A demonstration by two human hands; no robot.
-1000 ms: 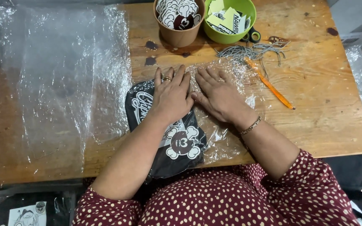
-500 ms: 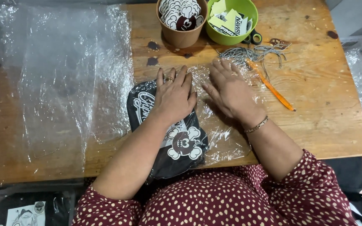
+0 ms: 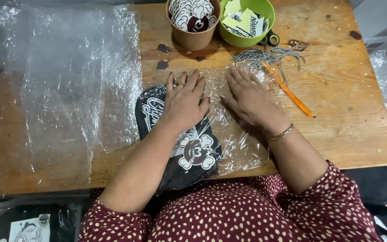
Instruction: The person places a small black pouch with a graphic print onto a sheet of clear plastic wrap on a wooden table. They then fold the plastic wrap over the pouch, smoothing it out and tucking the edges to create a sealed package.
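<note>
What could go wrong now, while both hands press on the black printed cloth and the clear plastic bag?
1. The left hand pins the black cloth, but its lower part hangs over the table edge; it might slide off.
2. The right hand flattens thin clear plastic, which may crease or tear.
3. The orange pencil and chains lie close by and might snag the plastic.

The table (image 3: 346,103) is bare wood, matt, scuffed and stained with dark spots, while the clear plastic sheets (image 3: 68,76) on its left are thin, glossy and crinkled. Under both hands lies a black cloth garment (image 3: 189,152), matt with white print, partly inside a shiny, wrinkled clear plastic bag (image 3: 242,148). At the far edge stand a matt brown paper cup (image 3: 193,40) and a smooth green plastic bowl (image 3: 245,40), near a metal chain (image 3: 265,56)
</note>
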